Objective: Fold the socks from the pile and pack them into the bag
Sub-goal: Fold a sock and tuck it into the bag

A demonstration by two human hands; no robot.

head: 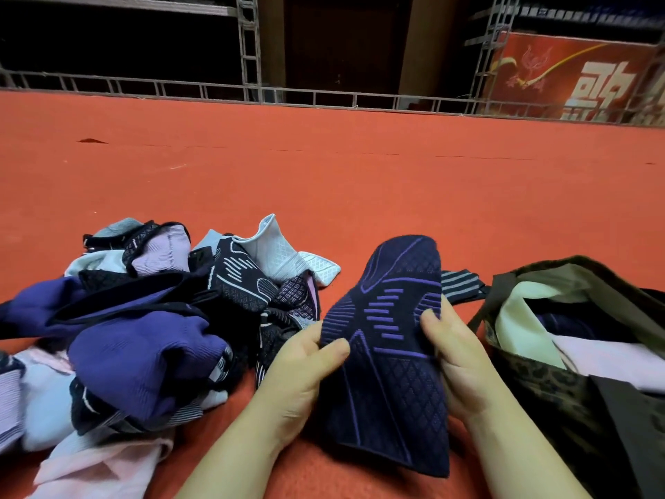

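Hands, left (pixel 306 358) and right (pixel 453 351), are clamped on a navy sock (pixel 388 336) left of the bag (pixel 539 387); loosely gripped, its fold could be lost.

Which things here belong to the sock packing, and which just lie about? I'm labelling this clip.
Job:
navy sock, held by left hand and right hand
sock pile
bag

Lying about:
red banner
metal truss

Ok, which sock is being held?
Start at the sock pile on the left of the red floor. Just right of it, before the bag, both hands grip one sock: dark navy with purple stripes, lifted apart from the heap.
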